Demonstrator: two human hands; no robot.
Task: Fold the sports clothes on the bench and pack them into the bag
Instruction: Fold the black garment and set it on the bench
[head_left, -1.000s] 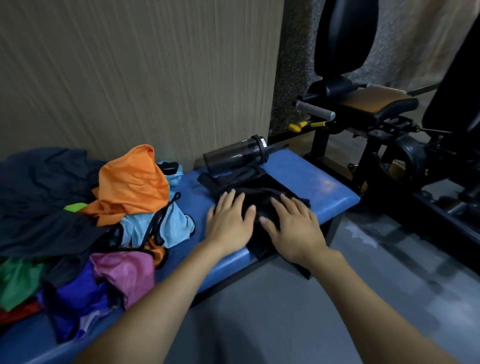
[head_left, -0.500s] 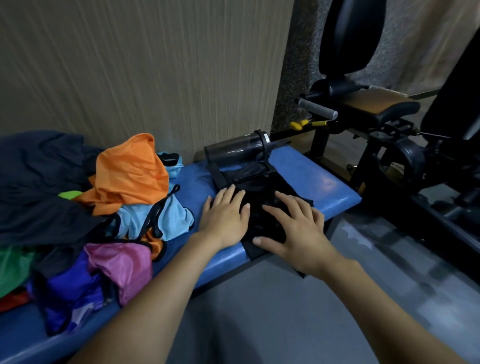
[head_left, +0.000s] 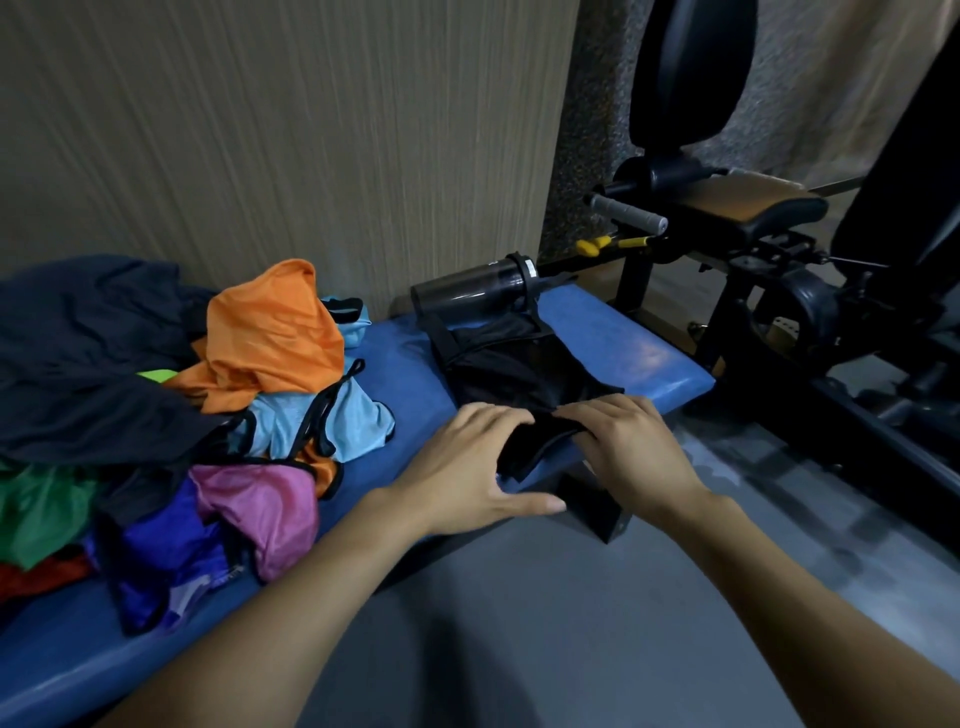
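A black garment (head_left: 514, 374) lies spread on the right part of the blue bench (head_left: 639, 353). Its near edge hangs at the bench's front. My left hand (head_left: 467, 467) curls round that near edge, thumb stretched out below the cloth. My right hand (head_left: 634, 447) grips the same edge just to the right, fingers bent over the fold. A heap of unfolded clothes fills the bench's left: an orange top (head_left: 270, 338), a light blue piece (head_left: 343, 421), a pink one (head_left: 265, 499), a purple one (head_left: 156, 566), a green one (head_left: 36, 509) and dark navy cloth (head_left: 83, 353). No bag is clearly visible.
A dark shaker bottle (head_left: 472, 291) lies on its side at the bench's back edge, touching the black garment's far end. A wood-grain wall stands behind. A black gym machine (head_left: 810, 291) with a padded seat stands to the right. Grey floor (head_left: 519, 623) lies below.
Both hands slid from flat on the middle of the black garment back to its near edge and now grip it. The camera moved slightly closer.
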